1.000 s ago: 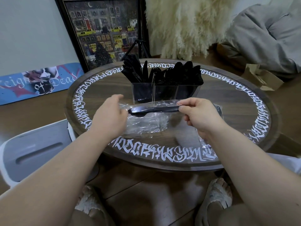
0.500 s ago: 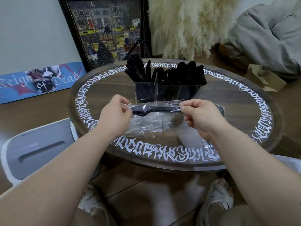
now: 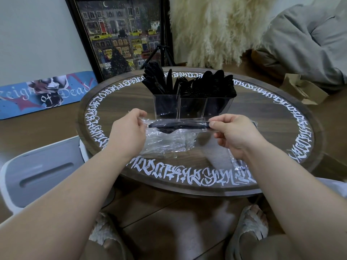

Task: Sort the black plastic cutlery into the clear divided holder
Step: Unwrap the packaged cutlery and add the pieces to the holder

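Pinching each end of the wrapped utensil (image 3: 178, 125), left hand (image 3: 127, 134) and right hand (image 3: 234, 134) risk flinging it toward the twelve-o'clock holder (image 3: 191, 107) if the film tears suddenly.

Wrapped cutlery piece (image 3: 178, 125): I see glossy black plastic under thin, crinkled clear film.
Divided holder (image 3: 191, 107): smooth, clear hard plastic.
Round table (image 3: 262, 117): dark wood grain, satin sheen, with chalky white lettering.
Loose wrappers (image 3: 169, 143): I read them as shiny, wrinkled film.
Pampas plumes (image 3: 212, 29): cream, feathery, matt.
Floor (image 3: 169, 218): smooth wood planks.
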Demonstrator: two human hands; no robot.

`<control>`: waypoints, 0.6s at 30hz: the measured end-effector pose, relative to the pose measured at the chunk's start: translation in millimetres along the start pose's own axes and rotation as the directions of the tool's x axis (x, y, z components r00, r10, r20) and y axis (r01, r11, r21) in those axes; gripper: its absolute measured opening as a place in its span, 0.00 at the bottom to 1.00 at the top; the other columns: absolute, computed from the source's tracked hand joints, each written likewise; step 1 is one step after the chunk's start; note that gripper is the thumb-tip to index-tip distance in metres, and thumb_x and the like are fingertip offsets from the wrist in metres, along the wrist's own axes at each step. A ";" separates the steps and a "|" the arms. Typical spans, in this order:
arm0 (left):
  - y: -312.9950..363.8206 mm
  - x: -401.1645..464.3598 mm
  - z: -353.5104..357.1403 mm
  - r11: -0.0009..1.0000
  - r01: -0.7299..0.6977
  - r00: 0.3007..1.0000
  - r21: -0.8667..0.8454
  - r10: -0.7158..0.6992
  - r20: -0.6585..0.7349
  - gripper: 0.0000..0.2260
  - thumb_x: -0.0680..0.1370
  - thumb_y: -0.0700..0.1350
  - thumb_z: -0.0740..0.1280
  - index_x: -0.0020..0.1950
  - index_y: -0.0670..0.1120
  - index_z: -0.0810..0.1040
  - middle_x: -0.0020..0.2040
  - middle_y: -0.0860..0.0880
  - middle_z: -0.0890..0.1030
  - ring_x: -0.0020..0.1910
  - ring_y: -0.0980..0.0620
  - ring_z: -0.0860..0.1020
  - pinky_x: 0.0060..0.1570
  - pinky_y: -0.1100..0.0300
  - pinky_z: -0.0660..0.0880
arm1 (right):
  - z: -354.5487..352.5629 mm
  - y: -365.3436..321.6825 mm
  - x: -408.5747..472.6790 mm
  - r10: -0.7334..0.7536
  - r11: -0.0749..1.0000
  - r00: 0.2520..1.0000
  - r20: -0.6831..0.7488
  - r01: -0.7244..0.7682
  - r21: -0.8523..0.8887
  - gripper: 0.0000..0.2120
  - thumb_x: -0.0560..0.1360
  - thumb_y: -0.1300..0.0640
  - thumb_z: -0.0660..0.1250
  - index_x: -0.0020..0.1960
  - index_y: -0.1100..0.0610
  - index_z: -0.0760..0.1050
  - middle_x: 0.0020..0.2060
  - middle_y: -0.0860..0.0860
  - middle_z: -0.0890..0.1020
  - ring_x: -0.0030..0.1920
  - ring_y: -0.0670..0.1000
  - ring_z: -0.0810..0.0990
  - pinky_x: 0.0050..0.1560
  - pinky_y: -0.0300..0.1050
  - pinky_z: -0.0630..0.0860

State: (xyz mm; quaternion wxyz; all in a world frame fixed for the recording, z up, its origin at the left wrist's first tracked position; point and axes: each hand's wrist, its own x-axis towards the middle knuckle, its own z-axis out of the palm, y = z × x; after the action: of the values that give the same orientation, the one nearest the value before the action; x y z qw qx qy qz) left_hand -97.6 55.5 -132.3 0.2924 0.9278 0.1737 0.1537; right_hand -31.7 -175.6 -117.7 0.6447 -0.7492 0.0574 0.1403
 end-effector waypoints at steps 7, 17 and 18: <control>-10.9 -1.8 2.0 0.963 -0.089 0.993 0.255 0.105 -0.051 0.18 0.77 0.40 0.63 0.67 0.45 0.73 0.67 0.43 0.70 0.63 0.41 0.68 0.61 0.48 0.68 | -14.2 2.5 7.9 0.038 0.999 0.992 -0.124 -0.035 0.033 0.07 0.76 0.66 0.66 0.40 0.58 0.77 0.32 0.53 0.77 0.26 0.45 0.72 0.24 0.35 0.70; -0.8 -13.8 42.1 0.876 -0.372 0.831 0.306 0.167 0.531 0.19 0.81 0.51 0.56 0.73 0.52 0.64 0.75 0.49 0.60 0.72 0.47 0.61 0.70 0.49 0.63 | -18.1 3.6 2.4 -0.087 0.988 0.965 -0.248 0.052 -0.145 0.08 0.76 0.64 0.64 0.39 0.56 0.77 0.32 0.53 0.78 0.28 0.47 0.76 0.29 0.40 0.74; 0.2 -12.6 43.4 0.871 -0.375 0.832 0.318 0.165 0.529 0.20 0.81 0.52 0.55 0.73 0.52 0.64 0.75 0.49 0.61 0.72 0.47 0.61 0.70 0.49 0.63 | -23.3 1.2 0.3 -0.116 0.985 0.951 -0.286 0.074 -0.153 0.08 0.75 0.64 0.64 0.39 0.56 0.77 0.31 0.52 0.78 0.28 0.46 0.76 0.31 0.41 0.76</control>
State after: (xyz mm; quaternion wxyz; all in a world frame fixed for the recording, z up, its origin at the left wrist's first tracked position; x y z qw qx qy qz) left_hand -92.0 28.9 -168.4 0.1007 0.9913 -0.0132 -0.0835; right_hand -28.5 -198.6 -115.9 0.5808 -0.8071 0.1063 -0.0004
